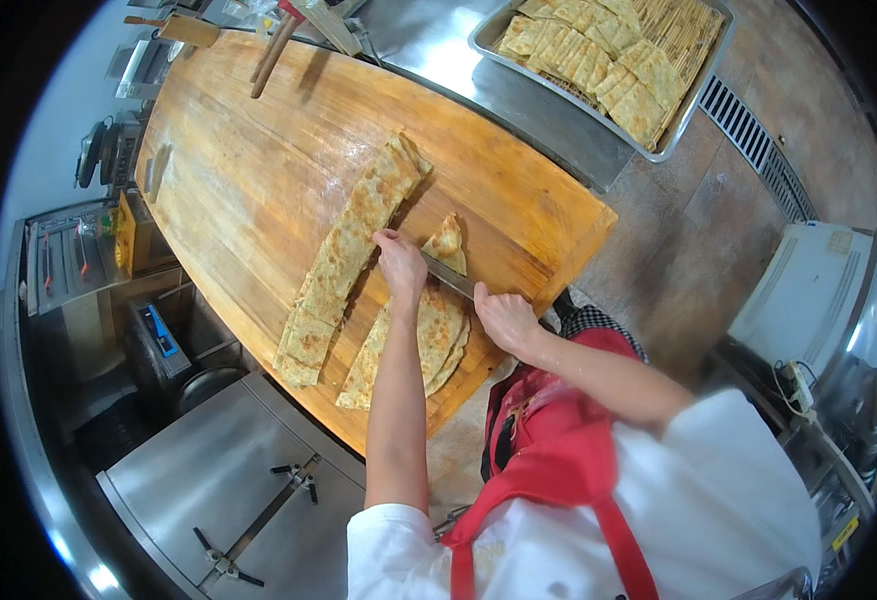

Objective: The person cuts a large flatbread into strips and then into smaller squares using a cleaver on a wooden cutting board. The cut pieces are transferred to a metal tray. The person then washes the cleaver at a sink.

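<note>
My right hand (506, 321) grips the handle end of a long metal knife (450, 278). The blade runs to my left hand (401, 264), whose fingers are closed around its far end; the tip is hidden there. Under the blade lies a browned flatbread, with a small pointed piece (446, 244) on the far side and a larger folded part (438, 334) on the near side, partly behind my left forearm. Left of my hands, a long strip of flatbread pieces (341, 259) lies on the wooden work board (236, 172).
A metal tray (660, 154) of cut flatbread on a slatted mat stands beyond the board at upper right. Wooden sticks (273, 56) and a wooden-handled scraper (187, 30) lie at the far edge. A steel cabinet (228, 480) stands at lower left.
</note>
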`<state>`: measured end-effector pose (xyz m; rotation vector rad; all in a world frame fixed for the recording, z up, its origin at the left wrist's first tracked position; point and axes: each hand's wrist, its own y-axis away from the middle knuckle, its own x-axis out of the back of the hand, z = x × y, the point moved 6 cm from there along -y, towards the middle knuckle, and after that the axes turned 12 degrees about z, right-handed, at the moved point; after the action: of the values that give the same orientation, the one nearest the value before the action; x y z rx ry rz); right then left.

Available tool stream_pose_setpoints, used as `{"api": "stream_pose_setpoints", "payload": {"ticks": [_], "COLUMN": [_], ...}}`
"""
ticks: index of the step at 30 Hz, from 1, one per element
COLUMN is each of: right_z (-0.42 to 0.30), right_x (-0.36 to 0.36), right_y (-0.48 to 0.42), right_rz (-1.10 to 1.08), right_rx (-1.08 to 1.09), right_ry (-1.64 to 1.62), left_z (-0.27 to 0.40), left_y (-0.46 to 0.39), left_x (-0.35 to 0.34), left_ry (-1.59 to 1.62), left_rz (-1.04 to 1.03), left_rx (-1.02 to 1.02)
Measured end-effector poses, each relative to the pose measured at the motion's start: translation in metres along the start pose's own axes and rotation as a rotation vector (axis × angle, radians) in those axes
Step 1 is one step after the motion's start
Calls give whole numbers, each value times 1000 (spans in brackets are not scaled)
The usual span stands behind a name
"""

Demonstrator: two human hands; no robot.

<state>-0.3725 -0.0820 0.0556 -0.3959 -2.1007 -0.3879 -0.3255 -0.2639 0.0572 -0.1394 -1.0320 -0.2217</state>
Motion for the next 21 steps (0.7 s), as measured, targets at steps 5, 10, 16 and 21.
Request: {"api": "stream_pose_setpoints", "payload": {"ticks": [5,10,16,21], "right_z": [-7,-37,-52,-54], "right_x": [13,11,1,-9], "right_y": [12,35,46,44], "right_rz": [43,26,44,37], "right_rx": [51,49,14,-15], "right_ry": [-92,-163,-104,-39], "left_z": [4,-24,-35,-58], "left_y": [5,18,24,19], "left_x": [24,54,54,32], "left_ry": [-19,-32,-45,-13], "left_rz": [-27,-39,-76,-110], "left_rx": [-22,31,-27,39]}}
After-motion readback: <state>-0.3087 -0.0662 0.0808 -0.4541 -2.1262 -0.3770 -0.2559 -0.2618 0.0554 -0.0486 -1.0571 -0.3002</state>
